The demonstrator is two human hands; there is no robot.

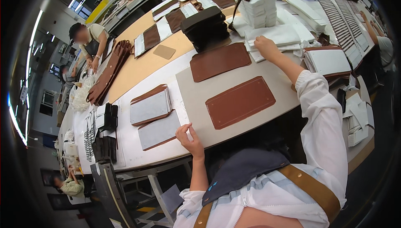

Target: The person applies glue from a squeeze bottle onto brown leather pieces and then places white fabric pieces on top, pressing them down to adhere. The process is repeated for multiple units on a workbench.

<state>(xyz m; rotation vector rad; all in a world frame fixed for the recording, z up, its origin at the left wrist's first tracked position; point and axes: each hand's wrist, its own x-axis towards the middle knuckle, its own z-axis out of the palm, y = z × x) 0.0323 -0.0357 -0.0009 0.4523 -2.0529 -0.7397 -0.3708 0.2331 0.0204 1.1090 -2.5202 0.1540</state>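
Note:
My right hand point(267, 47) reaches over the table to a pile of white sheets point(285, 39), its fingers pinched at the edge of the top sheet. My left hand point(190, 140) hovers by the table's near edge with nothing in it, fingers loosely bent and apart. Between my arms, a brown leather panel point(240, 102) with rounded corners lies flat on a grey board point(190, 88). Beyond it lies a second brown panel point(220, 62). Beside my left hand are grey-backed panels point(158, 131) with brown edges, partly under a small stack of similar panels point(149, 107).
A dark stack point(204, 26) and a tall white stack point(257, 6) stand toward the back. White-topped brown panels point(328, 62) are piled at the right. Brown straps point(110, 71) and black bundles point(104, 117) lie left. A person point(90, 42) works across the table.

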